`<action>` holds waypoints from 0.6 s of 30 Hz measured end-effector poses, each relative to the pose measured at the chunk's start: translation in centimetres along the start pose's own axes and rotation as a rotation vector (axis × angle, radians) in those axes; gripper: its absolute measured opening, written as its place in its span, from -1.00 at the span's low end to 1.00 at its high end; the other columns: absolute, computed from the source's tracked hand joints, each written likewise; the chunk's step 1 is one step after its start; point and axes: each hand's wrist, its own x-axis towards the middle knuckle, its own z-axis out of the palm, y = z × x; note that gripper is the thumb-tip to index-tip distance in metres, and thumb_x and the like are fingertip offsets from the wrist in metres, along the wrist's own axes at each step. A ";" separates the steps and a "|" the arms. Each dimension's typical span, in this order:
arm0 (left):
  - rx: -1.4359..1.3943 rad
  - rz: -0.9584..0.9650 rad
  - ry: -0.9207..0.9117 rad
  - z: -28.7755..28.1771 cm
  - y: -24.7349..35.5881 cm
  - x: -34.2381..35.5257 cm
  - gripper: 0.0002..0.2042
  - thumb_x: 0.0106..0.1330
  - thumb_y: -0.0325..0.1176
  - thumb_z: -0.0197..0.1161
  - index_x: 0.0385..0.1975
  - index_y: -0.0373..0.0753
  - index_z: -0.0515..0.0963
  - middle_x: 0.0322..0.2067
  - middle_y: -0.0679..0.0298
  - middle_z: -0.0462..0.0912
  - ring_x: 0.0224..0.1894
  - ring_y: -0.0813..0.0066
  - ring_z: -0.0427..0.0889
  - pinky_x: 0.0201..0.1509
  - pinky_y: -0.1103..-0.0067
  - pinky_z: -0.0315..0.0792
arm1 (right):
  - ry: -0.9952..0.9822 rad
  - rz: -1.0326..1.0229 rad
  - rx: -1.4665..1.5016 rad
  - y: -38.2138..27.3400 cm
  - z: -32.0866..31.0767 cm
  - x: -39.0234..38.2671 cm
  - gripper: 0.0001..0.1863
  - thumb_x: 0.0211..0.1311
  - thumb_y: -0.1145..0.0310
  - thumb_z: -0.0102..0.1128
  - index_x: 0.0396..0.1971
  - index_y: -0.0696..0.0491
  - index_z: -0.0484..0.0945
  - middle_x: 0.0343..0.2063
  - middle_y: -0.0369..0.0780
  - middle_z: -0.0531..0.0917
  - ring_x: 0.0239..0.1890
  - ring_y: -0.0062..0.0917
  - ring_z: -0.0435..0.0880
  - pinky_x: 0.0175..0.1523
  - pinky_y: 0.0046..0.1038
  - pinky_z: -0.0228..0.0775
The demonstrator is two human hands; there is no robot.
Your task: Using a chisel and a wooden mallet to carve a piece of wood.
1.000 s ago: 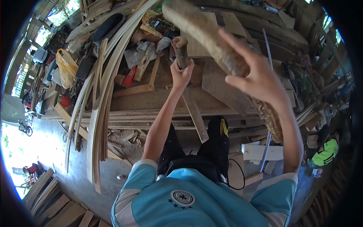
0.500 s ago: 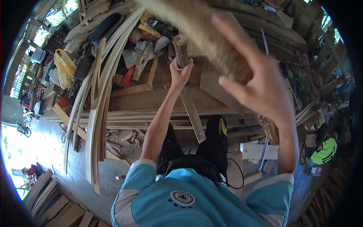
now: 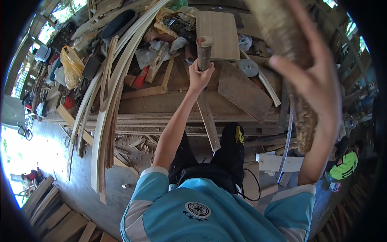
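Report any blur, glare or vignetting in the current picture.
Head view: motion blur on the right hand and upper end of the large log; head view: left hand sharper; head view: glare whitens the floor at far left; head view: black vignette fills the corners.

Daylight entered at the far left, bleaching the opening (image 3: 14, 161) white and laying glare across the concrete floor (image 3: 52, 157). The tabletop (image 3: 155, 105) lay in dimmer, softer light. Motion blurred the right hand (image 3: 317, 86) and the bark-covered log (image 3: 282, 32); fisheye distortion curved the edges into black corners.
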 end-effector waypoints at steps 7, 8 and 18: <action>-0.065 0.042 0.017 -0.6 0.2 -0.7 -0.84 -0.02 -0.46 0.15 -0.67 -0.32 0.31 -0.73 0.46 0.30 -0.59 0.78 0.20 -0.57 0.72 0.15 | -0.122 0.175 -0.209 4.3 5.3 -2.8 -0.22 -0.24 0.48 0.13 0.13 -0.21 0.13 0.09 -0.14 0.26 0.01 -0.28 0.37 0.05 -0.28 0.26; -0.016 0.075 0.010 0.3 0.0 -0.6 -0.84 -0.04 -0.46 0.15 -0.67 -0.32 0.31 -0.73 0.44 0.30 -0.58 0.76 0.20 -0.57 0.72 0.16 | -0.182 0.209 -0.107 5.3 4.6 -2.5 -0.23 -0.24 0.44 0.13 0.13 -0.22 0.14 0.08 -0.14 0.26 0.01 -0.25 0.37 0.05 -0.27 0.25; -0.040 0.037 -0.026 -0.5 0.8 -0.2 -0.86 -0.06 -0.46 0.15 -0.65 -0.34 0.32 -0.72 0.42 0.30 -0.57 0.75 0.21 -0.54 0.71 0.17 | 0.086 0.050 -0.194 1.3 3.3 -0.1 -0.22 -0.19 0.40 0.17 0.15 -0.14 0.08 0.08 -0.14 0.26 0.04 -0.31 0.34 0.11 -0.25 0.20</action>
